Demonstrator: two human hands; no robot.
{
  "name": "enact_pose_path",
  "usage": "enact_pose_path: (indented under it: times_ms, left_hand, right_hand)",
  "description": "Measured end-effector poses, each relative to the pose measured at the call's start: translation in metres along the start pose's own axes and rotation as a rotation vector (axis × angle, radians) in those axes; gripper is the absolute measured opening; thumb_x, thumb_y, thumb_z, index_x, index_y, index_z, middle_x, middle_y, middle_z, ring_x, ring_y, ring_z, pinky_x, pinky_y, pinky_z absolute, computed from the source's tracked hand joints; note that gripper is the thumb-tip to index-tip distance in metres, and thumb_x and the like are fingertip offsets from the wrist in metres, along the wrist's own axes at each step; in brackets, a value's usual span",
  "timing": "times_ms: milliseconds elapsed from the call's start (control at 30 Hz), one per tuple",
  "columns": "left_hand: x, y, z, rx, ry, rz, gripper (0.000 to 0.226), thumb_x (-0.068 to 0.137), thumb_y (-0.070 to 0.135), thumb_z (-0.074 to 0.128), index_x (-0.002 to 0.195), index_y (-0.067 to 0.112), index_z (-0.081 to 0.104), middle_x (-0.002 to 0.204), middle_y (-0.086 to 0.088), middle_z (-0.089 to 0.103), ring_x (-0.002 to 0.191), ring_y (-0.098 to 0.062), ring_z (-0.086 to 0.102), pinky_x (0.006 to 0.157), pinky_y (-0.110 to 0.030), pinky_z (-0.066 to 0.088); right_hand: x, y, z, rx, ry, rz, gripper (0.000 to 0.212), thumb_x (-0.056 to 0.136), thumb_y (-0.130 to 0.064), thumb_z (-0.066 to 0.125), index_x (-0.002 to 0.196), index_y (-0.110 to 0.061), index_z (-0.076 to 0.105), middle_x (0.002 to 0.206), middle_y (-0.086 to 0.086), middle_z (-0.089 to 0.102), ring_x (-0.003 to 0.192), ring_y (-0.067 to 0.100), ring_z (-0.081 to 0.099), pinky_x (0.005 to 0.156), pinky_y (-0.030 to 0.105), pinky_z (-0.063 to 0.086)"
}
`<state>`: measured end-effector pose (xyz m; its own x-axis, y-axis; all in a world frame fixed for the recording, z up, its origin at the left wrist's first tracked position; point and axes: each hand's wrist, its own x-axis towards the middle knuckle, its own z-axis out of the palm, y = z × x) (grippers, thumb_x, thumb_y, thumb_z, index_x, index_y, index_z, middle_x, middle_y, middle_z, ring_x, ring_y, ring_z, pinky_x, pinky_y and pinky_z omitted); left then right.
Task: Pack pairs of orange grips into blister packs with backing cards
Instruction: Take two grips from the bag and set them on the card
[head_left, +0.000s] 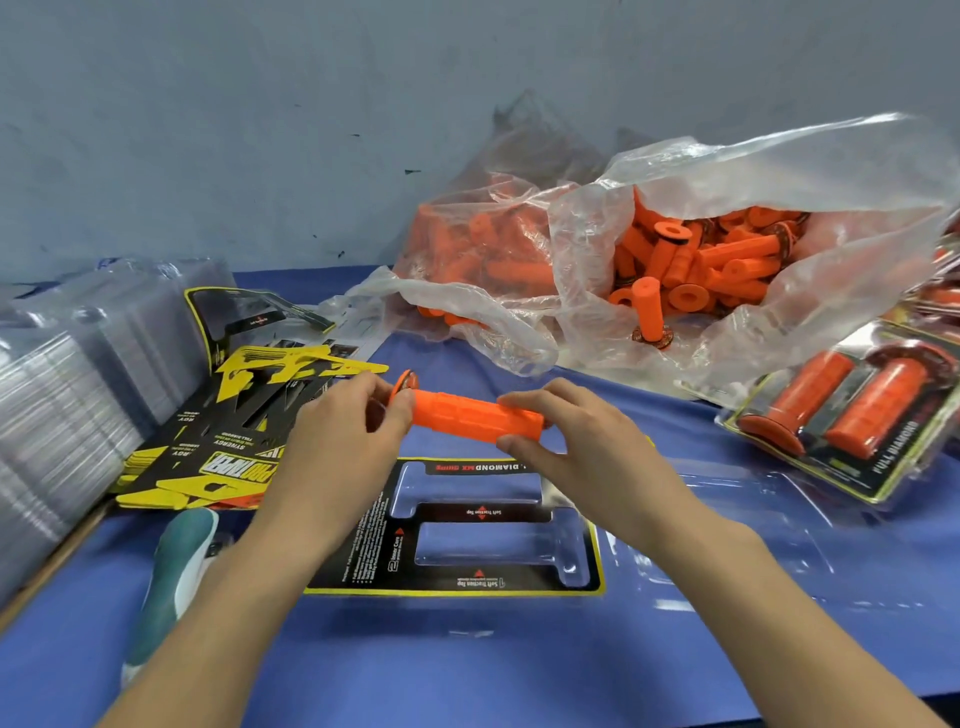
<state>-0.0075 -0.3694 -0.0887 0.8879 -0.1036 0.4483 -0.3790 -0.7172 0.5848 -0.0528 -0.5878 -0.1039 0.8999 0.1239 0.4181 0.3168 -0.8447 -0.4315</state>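
I hold one orange grip (470, 415) level above the table, its flanged end to the left. My left hand (337, 431) pinches the flange end and my right hand (571, 441) grips the plain end between thumb and fingers. Below the grip lies an open clear blister pack (727, 525), with a black and yellow backing card (457, 519) in its left half, both of whose moulded cavities hold nothing. Loose orange grips (696, 260) fill a clear plastic bag (779, 171) behind.
A packed blister with two grips (852, 415) lies at the right. A heap of backing cards (234, 431) and a stack of clear blister shells (67, 395) sit at the left. A green and white shoe (176, 571) shows past the table's left edge. The blue wall (311, 130) is close behind.
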Motion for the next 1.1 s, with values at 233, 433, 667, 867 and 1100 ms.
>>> enact_pose_path:
  times_ms: [233, 433, 667, 867, 1100]
  left_hand:
    - [-0.004, -0.011, 0.004, 0.18, -0.099, -0.034, 0.036, 0.1, 0.042, 0.047, 0.084, 0.018, 0.068, 0.062, 0.008, 0.06, 0.059, -0.007, 0.056, 0.052, -0.022, 0.035]
    - [-0.005, -0.007, 0.005, 0.286, -0.176, -0.032, 0.044, 0.101, 0.038, 0.048, 0.068, 0.015, 0.066, 0.056, 0.0, 0.054, 0.052, -0.013, 0.051, 0.049, -0.026, 0.031]
    - [-0.008, -0.002, 0.008, 0.366, -0.229, -0.054, 0.046, 0.101, 0.035, 0.047, 0.068, 0.009, 0.064, 0.06, -0.006, 0.054, 0.055, -0.017, 0.051, 0.049, -0.027, 0.031]
    - [-0.01, -0.002, 0.011, 0.381, -0.212, -0.068, 0.047, 0.1, 0.035, 0.048, 0.068, 0.006, 0.065, 0.061, -0.011, 0.057, 0.057, -0.021, 0.053, 0.048, -0.03, 0.034]
    - [-0.012, -0.005, 0.018, 0.388, -0.208, -0.074, 0.046, 0.1, 0.038, 0.049, 0.07, 0.009, 0.066, 0.063, -0.008, 0.059, 0.056, -0.018, 0.053, 0.047, -0.027, 0.029]
  right_hand:
    - [0.004, 0.017, -0.006, -0.086, -0.034, 0.171, 0.038, 0.105, -0.036, 0.035, 0.139, -0.029, 0.048, 0.132, -0.006, 0.055, 0.125, 0.023, 0.045, 0.101, 0.043, 0.037]
    - [0.002, 0.031, 0.005, -0.238, -0.158, 0.267, 0.039, 0.103, -0.042, 0.037, 0.139, -0.03, 0.048, 0.133, -0.004, 0.057, 0.124, 0.022, 0.049, 0.101, 0.039, 0.038]
    - [0.001, 0.036, 0.011, -0.292, -0.26, 0.321, 0.05, 0.098, -0.056, 0.038, 0.14, -0.03, 0.046, 0.134, -0.002, 0.058, 0.124, 0.024, 0.052, 0.101, 0.039, 0.039]
    - [0.003, 0.039, 0.014, -0.315, -0.275, 0.3, 0.05, 0.099, -0.052, 0.041, 0.143, -0.028, 0.041, 0.132, 0.001, 0.058, 0.122, 0.026, 0.052, 0.096, 0.039, 0.039]
    - [0.005, 0.04, 0.017, -0.276, -0.263, 0.296, 0.046, 0.099, -0.051, 0.043, 0.141, -0.032, 0.044, 0.133, 0.002, 0.053, 0.125, 0.026, 0.046, 0.095, 0.038, 0.037]
